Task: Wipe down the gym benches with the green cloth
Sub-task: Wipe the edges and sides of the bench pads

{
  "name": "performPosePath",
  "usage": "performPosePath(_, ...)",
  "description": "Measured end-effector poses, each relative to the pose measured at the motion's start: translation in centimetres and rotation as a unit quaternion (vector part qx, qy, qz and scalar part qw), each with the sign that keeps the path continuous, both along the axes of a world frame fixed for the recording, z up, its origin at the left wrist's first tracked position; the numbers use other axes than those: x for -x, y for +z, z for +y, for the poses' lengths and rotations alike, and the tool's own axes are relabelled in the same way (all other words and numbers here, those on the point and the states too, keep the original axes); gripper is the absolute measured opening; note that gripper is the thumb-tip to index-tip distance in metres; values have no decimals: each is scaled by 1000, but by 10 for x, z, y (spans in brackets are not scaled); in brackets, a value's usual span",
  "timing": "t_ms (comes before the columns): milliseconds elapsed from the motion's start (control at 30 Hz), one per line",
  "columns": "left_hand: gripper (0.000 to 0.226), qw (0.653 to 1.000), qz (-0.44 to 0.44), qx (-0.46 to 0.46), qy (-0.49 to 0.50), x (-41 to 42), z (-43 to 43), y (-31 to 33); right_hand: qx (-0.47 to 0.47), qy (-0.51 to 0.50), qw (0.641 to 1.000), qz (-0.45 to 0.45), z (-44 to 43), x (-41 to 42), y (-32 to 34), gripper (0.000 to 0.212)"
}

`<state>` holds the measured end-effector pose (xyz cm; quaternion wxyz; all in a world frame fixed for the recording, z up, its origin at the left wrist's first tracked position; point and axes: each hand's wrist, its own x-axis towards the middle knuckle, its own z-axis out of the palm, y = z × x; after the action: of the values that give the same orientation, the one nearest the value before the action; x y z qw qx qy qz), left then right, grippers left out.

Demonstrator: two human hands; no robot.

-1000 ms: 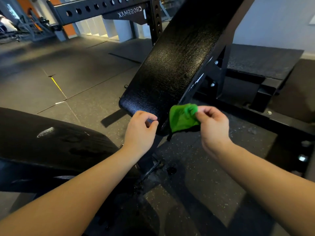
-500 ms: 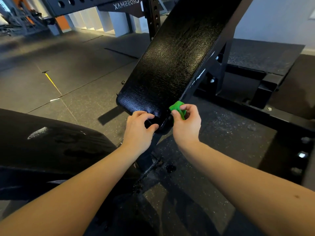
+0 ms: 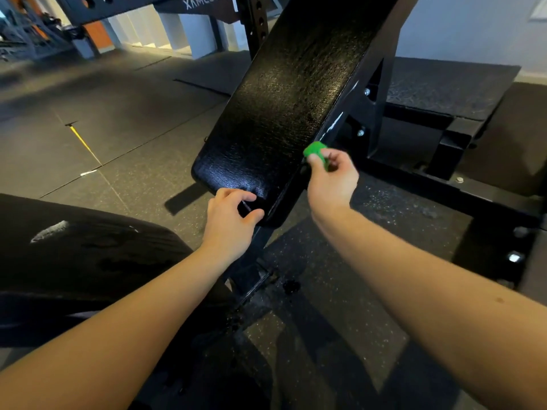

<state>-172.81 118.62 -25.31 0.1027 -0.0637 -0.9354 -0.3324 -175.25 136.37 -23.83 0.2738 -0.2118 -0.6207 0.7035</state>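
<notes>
Gym, dark speckled rubber floor [image 3: 124,119], with a yellow line [image 3: 84,145] along a tile seam. Black rack [image 3: 255,28] with hole rows at the top, mirrored lettering on its crossbeam. Raised black platform [image 3: 444,84] at the right, pale wall behind it.

Pad [image 3: 290,99]: black, textured, inclined. It runs from top centre down to mid-frame on a black steel frame [image 3: 377,93] with visible bolts. Lower end has a glossy sheen. Second pad [image 3: 88,250] at lower left, dark, with one shiny patch, close to the camera.

Cloth [image 3: 315,149]: green, bunched into a small wad, touching the pad's right side edge near the lower end. Mostly hidden by fingers.

Right hand [image 3: 331,182]: thumb and fingers pinch the cloth, knuckles curled, hand just beside the pad's right edge.

Left hand [image 3: 231,221]: on the pad's lower end, fingers curled over the top face, thumb at the bottom lip, gripping the corner.

Both forearms are bare and reach in from the bottom of the frame. A few dark spots on the floor below the pad.
</notes>
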Motion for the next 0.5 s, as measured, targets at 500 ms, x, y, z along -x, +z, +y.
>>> performPosePath(500, 35, 991, 58, -56, -111, -16, 13, 10, -41, 445, 874, -193, 50, -56, 1, 21)
